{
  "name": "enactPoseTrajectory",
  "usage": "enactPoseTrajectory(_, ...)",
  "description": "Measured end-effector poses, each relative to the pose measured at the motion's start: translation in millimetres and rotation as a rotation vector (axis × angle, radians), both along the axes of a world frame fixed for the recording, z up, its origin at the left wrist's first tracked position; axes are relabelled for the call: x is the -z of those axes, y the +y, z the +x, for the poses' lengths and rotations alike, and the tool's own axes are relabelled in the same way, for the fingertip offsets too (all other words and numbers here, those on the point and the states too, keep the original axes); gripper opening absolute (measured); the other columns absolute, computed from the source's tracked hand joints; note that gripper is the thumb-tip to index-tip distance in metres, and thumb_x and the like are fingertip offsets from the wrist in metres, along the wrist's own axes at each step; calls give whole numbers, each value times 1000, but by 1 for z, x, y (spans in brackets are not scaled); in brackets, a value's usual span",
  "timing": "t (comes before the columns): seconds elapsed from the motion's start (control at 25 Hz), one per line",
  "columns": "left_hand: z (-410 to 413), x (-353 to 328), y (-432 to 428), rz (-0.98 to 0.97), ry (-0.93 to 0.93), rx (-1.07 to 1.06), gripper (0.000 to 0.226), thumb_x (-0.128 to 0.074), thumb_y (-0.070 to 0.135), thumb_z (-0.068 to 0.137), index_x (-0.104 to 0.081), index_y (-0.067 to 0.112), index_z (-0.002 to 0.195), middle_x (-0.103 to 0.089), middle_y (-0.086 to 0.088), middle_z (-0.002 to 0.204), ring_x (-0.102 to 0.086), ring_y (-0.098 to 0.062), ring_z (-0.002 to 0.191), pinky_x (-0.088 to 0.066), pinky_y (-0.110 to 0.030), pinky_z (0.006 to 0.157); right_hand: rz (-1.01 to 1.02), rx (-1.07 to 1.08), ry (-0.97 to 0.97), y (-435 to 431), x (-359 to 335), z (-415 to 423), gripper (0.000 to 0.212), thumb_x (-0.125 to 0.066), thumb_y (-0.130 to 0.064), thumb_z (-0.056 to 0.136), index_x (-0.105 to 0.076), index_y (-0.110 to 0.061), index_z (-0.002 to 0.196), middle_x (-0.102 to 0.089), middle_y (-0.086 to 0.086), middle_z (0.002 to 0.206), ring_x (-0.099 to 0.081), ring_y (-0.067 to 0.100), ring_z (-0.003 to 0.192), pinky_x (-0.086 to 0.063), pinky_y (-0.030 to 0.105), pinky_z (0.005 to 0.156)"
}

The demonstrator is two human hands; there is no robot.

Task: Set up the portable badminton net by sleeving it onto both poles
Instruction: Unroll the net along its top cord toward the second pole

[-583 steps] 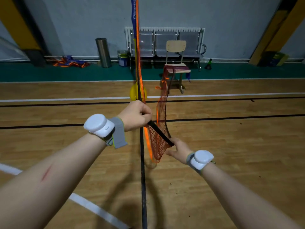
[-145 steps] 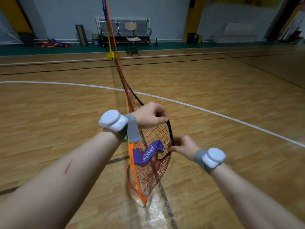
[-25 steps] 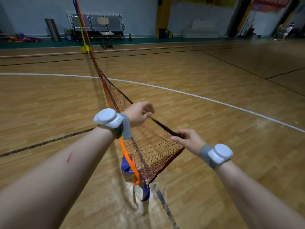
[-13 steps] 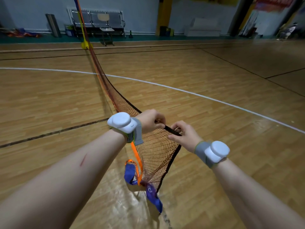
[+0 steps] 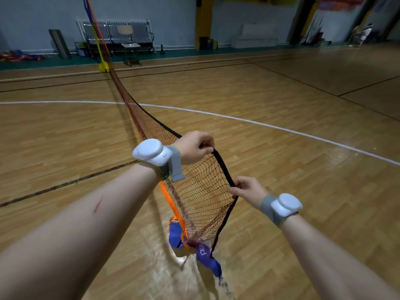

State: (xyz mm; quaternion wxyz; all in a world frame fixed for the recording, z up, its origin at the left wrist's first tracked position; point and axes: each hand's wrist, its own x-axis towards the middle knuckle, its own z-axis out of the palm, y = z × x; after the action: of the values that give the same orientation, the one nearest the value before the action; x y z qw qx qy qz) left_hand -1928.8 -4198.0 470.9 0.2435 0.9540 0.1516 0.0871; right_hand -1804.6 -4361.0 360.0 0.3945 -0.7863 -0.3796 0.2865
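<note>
The red mesh badminton net (image 5: 201,191) runs from the far pole (image 5: 95,24), on its yellow base (image 5: 103,67), down to my hands. My left hand (image 5: 194,146) pinches the net's black edge band (image 5: 223,165) at the top. Lower and to the right, my right hand (image 5: 245,188) grips the same band. Between them the band bows in an arc. The orange band (image 5: 171,202) hangs below my left wrist, and the blue end sleeve (image 5: 203,254) dangles near the floor. No second pole is in view.
The wooden court floor (image 5: 281,94) stretches all around, with white and black lines. Against the far wall stand a metal bench (image 5: 116,33), a chair (image 5: 129,46), a grey bin (image 5: 59,43) and a pile of fabric (image 5: 19,56).
My hands have moved apart along the black band; the left rose, the right dropped lower and to the right. The free end of the net hangs more spread out.
</note>
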Motion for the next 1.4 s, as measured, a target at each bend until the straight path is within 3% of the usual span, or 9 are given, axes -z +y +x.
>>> enactPoseTrajectory(0.16,-11,15,0,63,194,5,23,-54,22,90,-61,13,110,-58,-5,117,-55,-20,104,-45,-30,90,50,34,-45,-12,-24,-19,22,-63,-17,86,-57,-11,65,-40,-4,53,-35,0,42,-30,17,49)
enactPoseTrajectory(0.28,-19,26,-18,46,247,109,41,-54,16,89,-52,21,130,-43,-1,141,-43,-18,129,-34,-28,106,35,-6,-141,-15,-38,-37,20,-63,-18,86,-68,1,84,-44,-2,60,-35,2,50,-29,16,50)
enactPoseTrajectory(0.48,-35,31,-42,44,212,208,27,-56,14,87,-64,14,112,-68,-7,110,-61,-23,102,-47,-32,89,143,-5,-218,-20,-49,-72,15,-67,-5,81,-69,1,95,-49,-12,65,-50,-12,52,-36,5,56)
enactPoseTrajectory(0.6,-51,23,-46,63,169,184,19,-58,18,88,-68,12,103,-66,-6,91,-54,-17,82,-38,-23,71,171,58,-168,-28,-48,-89,11,-70,-3,77,-62,-9,82,-49,-9,61,-48,-11,48,-37,7,54)
enactPoseTrajectory(0.72,-61,14,-53,39,96,201,18,-58,17,88,-68,11,102,-60,-1,83,-51,-14,81,-34,-20,68,176,60,-101,-33,-41,-100,27,-69,1,77,-54,-21,69,-53,-8,63,-50,-10,49,-40,4,56)
enactPoseTrajectory(1.04,-71,-20,-63,-26,-119,145,16,-56,17,90,-66,9,100,-58,-1,83,-51,-19,77,-38,-24,70,95,92,77,-60,-15,-105,21,-68,-1,78,-58,-19,75,-62,-4,76,-58,7,73,-50,16,75)
enactPoseTrajectory(1.16,-71,-14,-63,15,-77,100,16,-54,17,91,-64,7,100,-59,-4,92,-52,-19,84,-40,-27,76,78,122,82,-78,-19,-104,15,-67,-6,81,-60,-18,74,-59,-2,69,-54,9,66,-48,13,64)
enactPoseTrajectory(1.28,-67,-1,-68,58,5,28,20,-50,13,91,-57,7,108,-54,-8,115,-54,-22,102,-44,-31,87,47,127,1,-93,-34,-100,22,-69,-15,81,-59,-23,62,-44,-6,52,-39,3,47,-33,12,47)
enactPoseTrajectory(1.4,-58,9,-101,-32,97,106,47,-47,-1,85,-46,13,130,-46,-5,138,-45,-17,127,-37,-26,102,4,55,-85,-106,-43,-95,24,-70,-20,80,-60,-28,60,-46,-12,41,-37,0,38,-29,13,44)
